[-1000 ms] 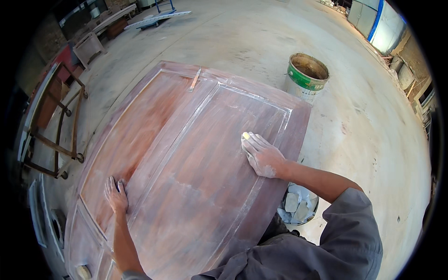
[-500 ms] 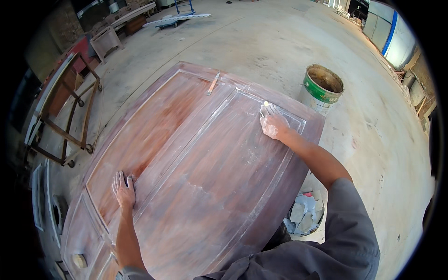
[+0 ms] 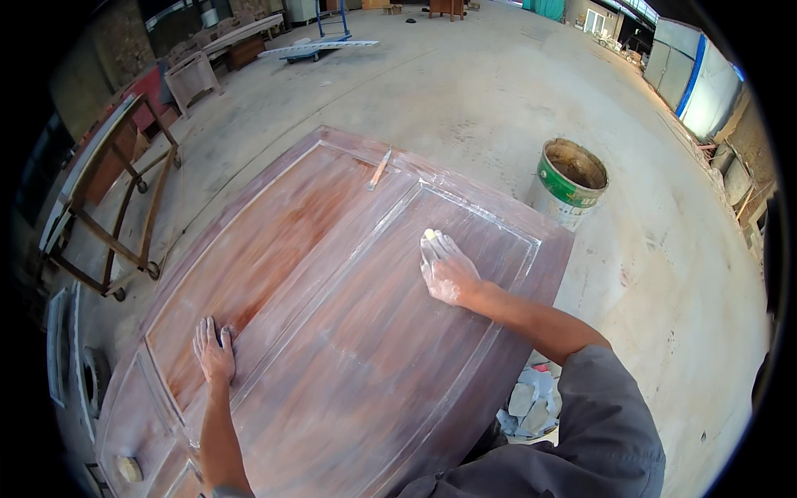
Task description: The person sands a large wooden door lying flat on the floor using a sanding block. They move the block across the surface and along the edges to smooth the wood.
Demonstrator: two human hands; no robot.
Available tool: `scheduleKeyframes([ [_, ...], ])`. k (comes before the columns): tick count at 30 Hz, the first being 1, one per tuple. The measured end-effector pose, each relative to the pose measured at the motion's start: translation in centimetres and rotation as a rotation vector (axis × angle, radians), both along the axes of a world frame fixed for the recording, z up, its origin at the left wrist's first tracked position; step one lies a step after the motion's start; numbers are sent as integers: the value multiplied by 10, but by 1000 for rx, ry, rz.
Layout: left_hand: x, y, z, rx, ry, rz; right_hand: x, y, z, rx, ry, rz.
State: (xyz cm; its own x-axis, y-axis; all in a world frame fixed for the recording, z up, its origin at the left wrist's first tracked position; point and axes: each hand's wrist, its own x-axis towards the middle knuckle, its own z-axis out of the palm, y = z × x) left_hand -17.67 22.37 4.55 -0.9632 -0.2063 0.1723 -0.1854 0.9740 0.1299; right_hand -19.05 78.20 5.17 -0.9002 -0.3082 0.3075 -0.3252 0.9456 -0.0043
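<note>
1. Door panel (image 3: 332, 332): a large reddish-brown wooden door lies flat, raised off the concrete floor (image 3: 465, 91), dusted with pale streaks and filling the middle of the view; its recessed panels are framed by raised mouldings.
2. Wheeled metal frame (image 3: 116, 216) stands to the left of the door, well apart from both hands.
3. Green and white bucket (image 3: 569, 181) sits on the floor just beyond the door's far right corner.
4. Pile of grey rags or sacks (image 3: 527, 402) lies on the floor under the door's right edge, beside the person's grey sleeve.
5. Right hand (image 3: 447, 270), dusty white, presses palm-down on the right panel, fingers flat over a small pale pad (image 3: 430, 236) that shows at the fingertips; it is not closed around it.
6. Left hand (image 3: 214, 353) lies flat and open on the lower left of the door, fingers spread, holding nothing.
7. Small wooden-handled tool (image 3: 379, 169) rests on the door's far rail, apart from both hands.
</note>
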Motion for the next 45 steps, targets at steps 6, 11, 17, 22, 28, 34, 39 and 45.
scheduleKeyframes([
  [6,0,2,0,3,18,1,-45,28,25,-64,-117,-77],
  [11,-7,10,-4,24,6,-19,-39,17,-12,-22,33,-49],
  [17,-2,4,-2,16,29,-17,-78,39,3,-19,-178,-27],
  [22,2,-4,-8,7,36,-14,-60,-2,-3,-4,14,-16],
  [28,0,5,3,6,41,-6,-96,14,23,140,-283,-59],
  [34,2,-2,-5,7,73,-14,-75,-5,-10,72,122,186],
  [39,2,2,2,-2,61,2,-126,4,59,50,-818,-239],
  [45,5,5,-2,16,45,5,-104,-28,7,-16,-2,216],
])
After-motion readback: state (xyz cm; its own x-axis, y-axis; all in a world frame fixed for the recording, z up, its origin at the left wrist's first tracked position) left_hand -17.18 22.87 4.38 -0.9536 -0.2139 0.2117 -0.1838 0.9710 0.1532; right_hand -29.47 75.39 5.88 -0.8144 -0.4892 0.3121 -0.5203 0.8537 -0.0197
